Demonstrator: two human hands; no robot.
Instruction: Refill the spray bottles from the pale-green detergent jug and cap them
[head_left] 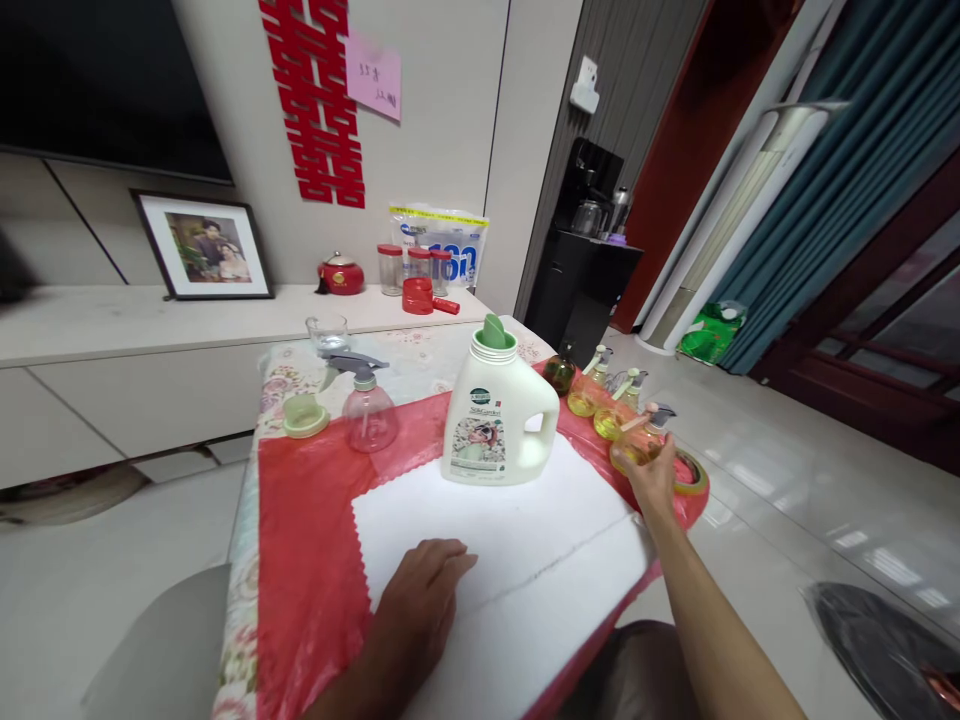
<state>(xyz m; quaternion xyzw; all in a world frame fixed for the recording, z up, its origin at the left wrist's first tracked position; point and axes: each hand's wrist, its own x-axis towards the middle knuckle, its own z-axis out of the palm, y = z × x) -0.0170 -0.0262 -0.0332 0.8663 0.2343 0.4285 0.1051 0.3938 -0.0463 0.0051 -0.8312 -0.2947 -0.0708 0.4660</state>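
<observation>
My left hand (pixel 426 597) rests on the white cloth (pixel 525 545), its fingers loosely bent and holding nothing. At the table's right edge my right hand (pixel 656 472) is closed around a clear spray bottle (pixel 632 446) with yellow liquid and a pinkish trigger. Two similar spray bottles (pixel 616 412) with yellow liquid stand just behind it. A large white detergent jug (pixel 487 425) stands upright on the cloth, its mouth uncapped with a green spout inside. Left of it are a pink-tinted spray bottle (pixel 370 415) with a grey trigger and a pale green cap (pixel 305 416).
Under the cloth lies a red plastic sheet (pixel 304 560) over the flowered tablecloth (pixel 244 610). A dark round bottle (pixel 559 372) and a roll of tape (pixel 694 475) sit along the right edge. Behind are a glass cup (pixel 327 332) and a cabinet with red-lidded jars (pixel 390 270).
</observation>
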